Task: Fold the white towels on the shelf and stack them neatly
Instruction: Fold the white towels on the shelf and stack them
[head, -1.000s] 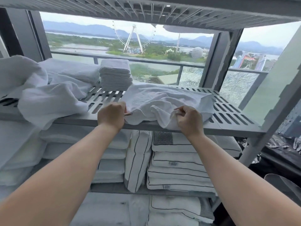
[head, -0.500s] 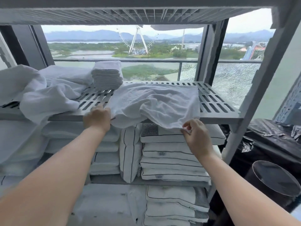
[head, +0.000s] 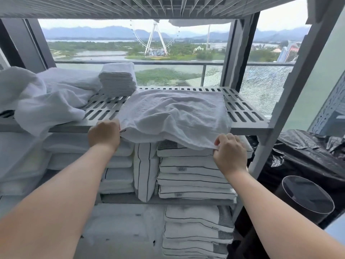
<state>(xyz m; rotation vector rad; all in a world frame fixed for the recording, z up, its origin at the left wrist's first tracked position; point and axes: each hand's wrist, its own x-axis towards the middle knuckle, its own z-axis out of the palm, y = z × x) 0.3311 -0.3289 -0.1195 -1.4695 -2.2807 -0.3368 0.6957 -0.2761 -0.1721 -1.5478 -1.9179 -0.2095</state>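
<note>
a white towel [head: 173, 113] lies spread on the slatted shelf [head: 248, 113], straight ahead of the person. its long axis runs left to right, across the line of the arms. its near edge spills over the shelf's front lip.

the left hand [head: 104, 135] is closed round the near left corner, right at the lip. the right hand [head: 230, 152] pinches the near right corner between thumb and fingers, lower down, where the cloth hangs below the shelf front. the towel is thus stretched between the two hands, with all the rest of it lying away from them toward the window. whether it is one layer or already doubled cannot be told from the rumpled surface.

the next fold probably turns on this: both held corners are on the near side and the free edge is on the far side, so the near edge would travel forward over the cloth.

the folded stack [head: 117, 79] stands at the back left, nearer the left hand, just beside the loose towels [head: 50, 101] heaped at the left end.
</note>
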